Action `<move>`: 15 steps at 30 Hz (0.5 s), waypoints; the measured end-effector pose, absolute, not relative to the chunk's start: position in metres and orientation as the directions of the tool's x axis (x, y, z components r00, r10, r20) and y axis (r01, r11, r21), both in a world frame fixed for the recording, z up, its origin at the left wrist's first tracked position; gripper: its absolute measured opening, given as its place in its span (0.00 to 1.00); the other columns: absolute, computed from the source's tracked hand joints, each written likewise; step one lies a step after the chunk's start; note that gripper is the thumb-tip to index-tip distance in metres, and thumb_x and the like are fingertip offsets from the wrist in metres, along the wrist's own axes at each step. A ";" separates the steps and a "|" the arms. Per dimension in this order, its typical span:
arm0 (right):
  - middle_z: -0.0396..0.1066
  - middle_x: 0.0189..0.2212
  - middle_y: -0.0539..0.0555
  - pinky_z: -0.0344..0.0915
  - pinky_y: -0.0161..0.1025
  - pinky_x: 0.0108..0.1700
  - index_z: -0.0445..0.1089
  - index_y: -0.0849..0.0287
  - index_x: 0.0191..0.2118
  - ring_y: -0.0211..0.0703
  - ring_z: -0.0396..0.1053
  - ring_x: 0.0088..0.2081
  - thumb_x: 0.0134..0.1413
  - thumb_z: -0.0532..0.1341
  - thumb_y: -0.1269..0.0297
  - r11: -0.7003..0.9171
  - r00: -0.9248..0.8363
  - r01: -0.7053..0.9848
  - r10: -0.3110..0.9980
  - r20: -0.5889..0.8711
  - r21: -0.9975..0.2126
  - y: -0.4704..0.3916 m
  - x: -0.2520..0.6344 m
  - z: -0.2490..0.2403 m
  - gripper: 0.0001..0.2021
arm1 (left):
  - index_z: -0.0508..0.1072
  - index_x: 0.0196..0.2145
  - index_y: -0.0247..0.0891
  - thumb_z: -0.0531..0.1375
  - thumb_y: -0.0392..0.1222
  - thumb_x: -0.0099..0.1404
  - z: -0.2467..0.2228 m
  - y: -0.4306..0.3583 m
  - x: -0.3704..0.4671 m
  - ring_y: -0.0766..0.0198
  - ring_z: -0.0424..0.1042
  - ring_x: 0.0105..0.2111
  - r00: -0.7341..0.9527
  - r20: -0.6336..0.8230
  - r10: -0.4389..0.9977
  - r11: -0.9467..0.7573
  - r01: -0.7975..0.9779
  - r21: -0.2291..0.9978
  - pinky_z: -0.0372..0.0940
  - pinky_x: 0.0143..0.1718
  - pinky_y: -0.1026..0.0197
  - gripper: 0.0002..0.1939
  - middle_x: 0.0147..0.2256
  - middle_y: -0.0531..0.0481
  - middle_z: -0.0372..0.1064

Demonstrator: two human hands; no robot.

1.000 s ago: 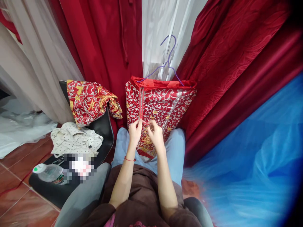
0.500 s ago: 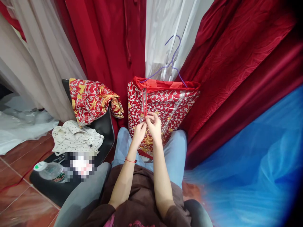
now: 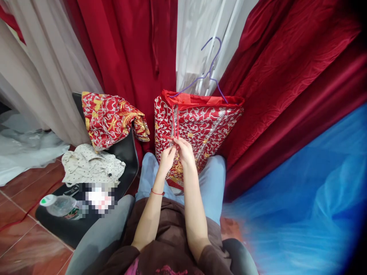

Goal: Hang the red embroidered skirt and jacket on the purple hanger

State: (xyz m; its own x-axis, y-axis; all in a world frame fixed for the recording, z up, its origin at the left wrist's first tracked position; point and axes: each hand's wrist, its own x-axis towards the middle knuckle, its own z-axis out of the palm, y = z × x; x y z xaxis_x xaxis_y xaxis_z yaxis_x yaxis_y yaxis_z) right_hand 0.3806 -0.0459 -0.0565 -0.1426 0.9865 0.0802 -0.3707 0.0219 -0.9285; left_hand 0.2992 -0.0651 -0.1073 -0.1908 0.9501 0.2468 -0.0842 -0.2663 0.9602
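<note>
A red garment [image 3: 200, 122] with silver and gold embroidery hangs from a purple hanger [image 3: 210, 74] between my knees. Two red straps [image 3: 176, 120] run down from its waistband, and a short end sticks out to the left. My left hand [image 3: 167, 158] pinches the red strap near its lower part. Beside it, touching or nearly so, my right hand [image 3: 185, 152] also has its fingers closed on the strap. The exact finger grip and any knot are partly hidden by the fingers.
On a black chair [image 3: 130, 160] at the left lie a folded red embroidered cloth [image 3: 110, 118], a white dotted cloth [image 3: 91, 164] and a plastic bottle [image 3: 61, 205]. Red curtains [image 3: 129, 49] hang in front, with blue tulle [image 3: 315, 206] at the right.
My right hand has turned and shifted slightly left, its fingers now nearer the left fingertips. A red strap end shows more clearly at the left. The hanger appears slightly higher.
</note>
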 end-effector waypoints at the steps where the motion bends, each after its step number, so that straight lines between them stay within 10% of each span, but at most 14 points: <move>1: 0.77 0.32 0.53 0.54 0.33 0.19 0.73 0.58 0.31 0.33 0.59 0.21 0.40 0.68 0.53 0.025 -0.135 -0.388 0.987 0.083 -0.921 -0.045 0.380 -0.058 0.15 | 0.66 0.23 0.38 0.58 0.50 0.66 -0.107 -0.065 0.298 0.70 0.55 0.22 -0.191 0.255 0.948 -0.274 -0.080 0.959 0.51 0.26 0.64 0.18 0.21 0.56 0.60; 15: 0.73 0.30 0.50 0.70 0.37 0.38 0.68 0.57 0.36 0.38 0.71 0.32 0.44 0.65 0.61 0.153 0.073 -0.484 0.988 0.135 -0.861 -0.032 0.380 -0.066 0.11 | 0.66 0.23 0.38 0.55 0.48 0.69 -0.111 -0.064 0.295 0.69 0.57 0.22 -0.225 0.299 0.927 -0.317 -0.047 0.947 0.53 0.26 0.65 0.18 0.21 0.55 0.61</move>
State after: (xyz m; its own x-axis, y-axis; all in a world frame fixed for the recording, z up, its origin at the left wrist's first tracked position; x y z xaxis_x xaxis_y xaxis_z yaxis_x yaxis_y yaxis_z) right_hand 0.3801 -0.0323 -0.0655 0.0730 0.9882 0.1345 -0.4842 0.1530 -0.8615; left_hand 0.2954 -0.0638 -0.1113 -0.2247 0.9275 0.2989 -0.0468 -0.3166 0.9474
